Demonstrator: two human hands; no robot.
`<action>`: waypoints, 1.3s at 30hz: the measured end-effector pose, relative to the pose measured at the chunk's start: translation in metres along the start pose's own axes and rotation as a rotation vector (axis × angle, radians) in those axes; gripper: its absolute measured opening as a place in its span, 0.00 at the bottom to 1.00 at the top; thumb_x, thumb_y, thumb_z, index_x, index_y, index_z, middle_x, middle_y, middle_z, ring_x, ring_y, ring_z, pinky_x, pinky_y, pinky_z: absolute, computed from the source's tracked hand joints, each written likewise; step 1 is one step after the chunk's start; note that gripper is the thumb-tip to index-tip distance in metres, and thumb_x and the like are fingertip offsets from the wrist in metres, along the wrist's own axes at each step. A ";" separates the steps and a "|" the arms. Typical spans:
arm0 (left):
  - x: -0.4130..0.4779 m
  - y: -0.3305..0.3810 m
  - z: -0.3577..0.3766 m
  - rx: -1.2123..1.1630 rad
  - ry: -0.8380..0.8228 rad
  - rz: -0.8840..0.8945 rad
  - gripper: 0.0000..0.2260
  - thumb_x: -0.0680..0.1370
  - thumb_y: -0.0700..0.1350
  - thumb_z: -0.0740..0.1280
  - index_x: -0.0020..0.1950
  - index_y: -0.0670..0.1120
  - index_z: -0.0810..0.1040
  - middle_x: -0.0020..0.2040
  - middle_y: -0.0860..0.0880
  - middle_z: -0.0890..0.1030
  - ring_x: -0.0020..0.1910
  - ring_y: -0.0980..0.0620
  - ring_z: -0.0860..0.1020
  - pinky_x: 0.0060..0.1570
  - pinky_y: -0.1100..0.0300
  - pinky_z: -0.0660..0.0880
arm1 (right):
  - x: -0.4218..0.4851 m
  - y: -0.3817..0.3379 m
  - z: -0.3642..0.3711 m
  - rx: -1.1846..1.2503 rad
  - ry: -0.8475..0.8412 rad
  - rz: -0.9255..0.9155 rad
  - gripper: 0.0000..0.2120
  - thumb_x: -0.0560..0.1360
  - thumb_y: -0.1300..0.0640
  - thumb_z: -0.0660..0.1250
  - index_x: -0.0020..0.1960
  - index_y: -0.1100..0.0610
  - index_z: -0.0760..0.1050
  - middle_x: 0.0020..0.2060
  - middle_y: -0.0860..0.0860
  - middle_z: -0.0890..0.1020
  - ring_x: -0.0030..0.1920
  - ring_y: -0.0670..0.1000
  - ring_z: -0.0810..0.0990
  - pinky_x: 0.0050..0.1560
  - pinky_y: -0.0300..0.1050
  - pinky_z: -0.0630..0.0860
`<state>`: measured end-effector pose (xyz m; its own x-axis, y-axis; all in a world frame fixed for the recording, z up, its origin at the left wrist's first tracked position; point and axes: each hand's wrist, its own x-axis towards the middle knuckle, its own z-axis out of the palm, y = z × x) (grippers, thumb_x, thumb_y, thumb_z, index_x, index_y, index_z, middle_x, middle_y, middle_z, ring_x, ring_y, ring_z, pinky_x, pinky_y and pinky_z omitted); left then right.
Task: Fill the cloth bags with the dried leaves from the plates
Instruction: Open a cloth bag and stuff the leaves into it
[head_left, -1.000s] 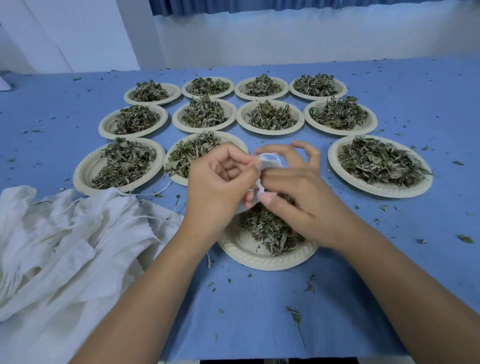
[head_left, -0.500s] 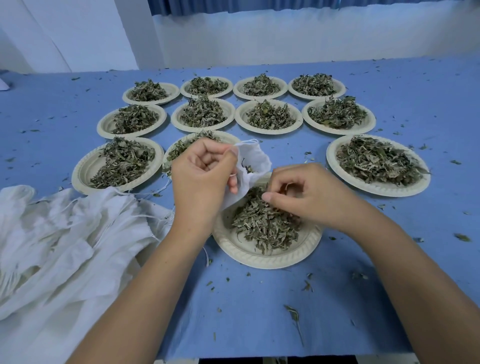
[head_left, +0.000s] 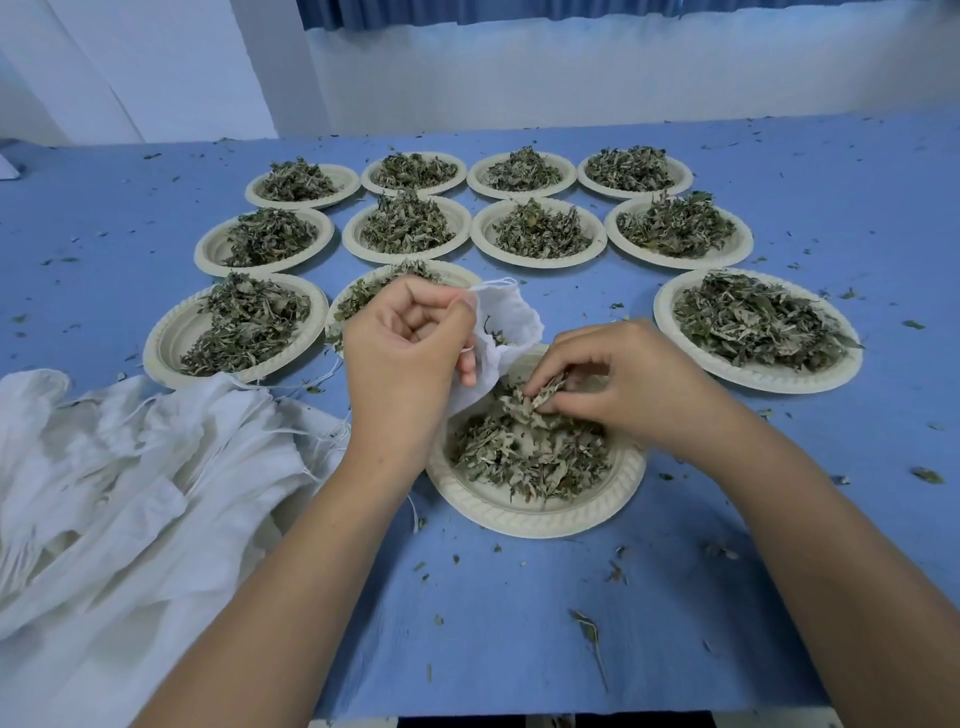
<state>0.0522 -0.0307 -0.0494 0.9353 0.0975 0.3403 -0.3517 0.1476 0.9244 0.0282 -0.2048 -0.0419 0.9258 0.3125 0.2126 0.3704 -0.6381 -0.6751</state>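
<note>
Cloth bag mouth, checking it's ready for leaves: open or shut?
Open: the left hand holds the cloth bag with its rim spread, leaves visible inside.

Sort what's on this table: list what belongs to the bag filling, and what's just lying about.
In the job:
left hand holding the cloth bag open
right hand pinching dried leaves off the nearest plate
other leaf plates
white cloth pile, likely spare bags

Lying about:
leaf scraps scattered on the blue tablecloth
white object at the far left edge
</note>
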 end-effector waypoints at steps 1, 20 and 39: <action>0.000 0.000 0.000 -0.003 0.012 0.004 0.07 0.77 0.32 0.66 0.39 0.40 0.76 0.24 0.52 0.75 0.20 0.56 0.70 0.25 0.63 0.70 | -0.001 -0.002 -0.002 0.081 0.033 0.012 0.06 0.68 0.63 0.76 0.42 0.53 0.84 0.37 0.48 0.84 0.37 0.54 0.80 0.47 0.50 0.78; -0.011 -0.002 0.004 0.125 -0.199 0.022 0.08 0.76 0.34 0.69 0.39 0.44 0.77 0.25 0.52 0.77 0.21 0.58 0.72 0.23 0.65 0.72 | 0.001 -0.006 0.015 0.132 0.427 -0.219 0.10 0.67 0.71 0.73 0.46 0.61 0.83 0.42 0.52 0.83 0.42 0.49 0.82 0.47 0.46 0.80; -0.006 0.001 0.003 0.068 -0.096 -0.016 0.06 0.77 0.34 0.68 0.40 0.40 0.77 0.24 0.52 0.76 0.20 0.58 0.71 0.24 0.69 0.69 | -0.003 -0.010 0.009 -0.169 0.515 -0.412 0.12 0.73 0.61 0.59 0.45 0.61 0.81 0.44 0.48 0.83 0.47 0.53 0.76 0.53 0.50 0.67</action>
<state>0.0464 -0.0343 -0.0504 0.9413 0.0005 0.3376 -0.3366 0.0813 0.9381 0.0213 -0.1929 -0.0423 0.6085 0.2052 0.7666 0.6688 -0.6526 -0.3562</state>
